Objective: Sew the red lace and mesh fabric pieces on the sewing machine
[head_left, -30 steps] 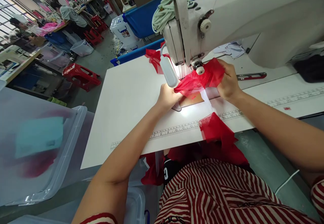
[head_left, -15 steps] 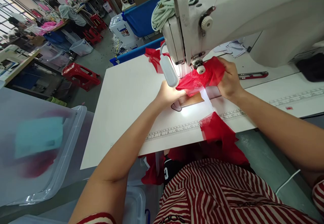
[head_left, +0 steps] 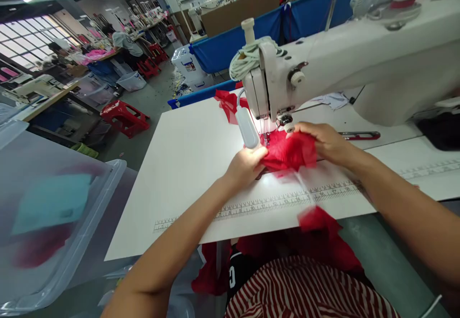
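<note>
A piece of sheer red fabric [head_left: 289,151] lies under the needle area of a white sewing machine [head_left: 345,54]. My left hand [head_left: 246,164] pinches its left edge beside the presser foot [head_left: 266,138]. On the other side, my right hand [head_left: 323,140] grips the fabric's upper right part, fingers closed on it near the machine's white knob. A small lamp [head_left: 247,127] lights the stitching spot. More red fabric [head_left: 319,219] hangs over the table's front edge into my lap, blurred by motion.
The white table [head_left: 179,164] has a printed ruler [head_left: 266,206] along its front. A red-handled cutter [head_left: 361,135] lies right of my right hand. Scraps of red fabric [head_left: 230,104] sit behind the lamp. A clear plastic bin [head_left: 97,207] stands at left, a red stool [head_left: 124,118] beyond.
The view has tilted up, so the scene sits lower. My right hand has shifted over the fabric's top, and the fabric is spread differently, covering the metal plate more.
</note>
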The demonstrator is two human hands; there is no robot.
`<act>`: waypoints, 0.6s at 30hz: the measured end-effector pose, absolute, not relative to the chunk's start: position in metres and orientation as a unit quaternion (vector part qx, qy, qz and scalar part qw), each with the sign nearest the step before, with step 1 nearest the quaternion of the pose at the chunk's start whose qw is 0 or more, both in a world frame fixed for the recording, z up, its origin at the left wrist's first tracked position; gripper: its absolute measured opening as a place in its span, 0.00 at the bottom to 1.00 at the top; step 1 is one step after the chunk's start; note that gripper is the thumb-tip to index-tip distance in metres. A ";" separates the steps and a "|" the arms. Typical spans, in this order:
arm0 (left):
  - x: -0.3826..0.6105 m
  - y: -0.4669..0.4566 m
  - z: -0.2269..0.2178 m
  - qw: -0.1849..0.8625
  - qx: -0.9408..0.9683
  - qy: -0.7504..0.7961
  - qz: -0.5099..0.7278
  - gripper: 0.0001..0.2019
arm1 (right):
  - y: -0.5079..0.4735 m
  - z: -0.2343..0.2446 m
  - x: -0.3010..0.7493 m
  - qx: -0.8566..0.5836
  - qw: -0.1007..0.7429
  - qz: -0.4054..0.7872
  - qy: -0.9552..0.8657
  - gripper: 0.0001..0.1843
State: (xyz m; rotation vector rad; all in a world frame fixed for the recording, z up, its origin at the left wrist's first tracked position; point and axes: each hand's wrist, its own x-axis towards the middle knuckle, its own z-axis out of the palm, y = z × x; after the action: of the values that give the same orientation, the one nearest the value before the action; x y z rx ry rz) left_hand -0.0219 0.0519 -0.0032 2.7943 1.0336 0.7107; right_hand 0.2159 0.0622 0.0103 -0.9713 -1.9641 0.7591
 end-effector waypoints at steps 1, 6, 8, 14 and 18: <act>-0.022 0.051 -0.006 0.018 0.917 0.325 0.229 0.08 | 0.062 0.010 0.219 -0.373 0.350 0.305 -0.803 0.07; -0.021 0.047 -0.015 -0.036 0.927 0.305 0.217 0.14 | 0.062 0.002 0.221 -0.309 0.215 0.240 -0.895 0.22; -0.020 0.046 -0.015 -0.063 0.926 0.308 0.211 0.14 | 0.061 -0.003 0.218 -0.303 0.217 0.187 -0.909 0.20; -0.015 0.042 -0.010 -0.117 0.923 0.336 0.149 0.14 | 0.059 -0.011 0.208 -0.343 0.237 -0.029 -0.909 0.19; -0.015 0.036 -0.002 -0.080 0.929 0.344 0.111 0.14 | 0.061 -0.011 0.204 -0.332 0.250 -0.051 -0.908 0.15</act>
State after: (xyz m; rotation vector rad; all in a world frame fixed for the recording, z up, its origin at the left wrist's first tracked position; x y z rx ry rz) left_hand -0.0155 0.0358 -0.0018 3.0767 1.1403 0.3692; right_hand 0.2041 0.0608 -0.0106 -0.9049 -2.4730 -0.1402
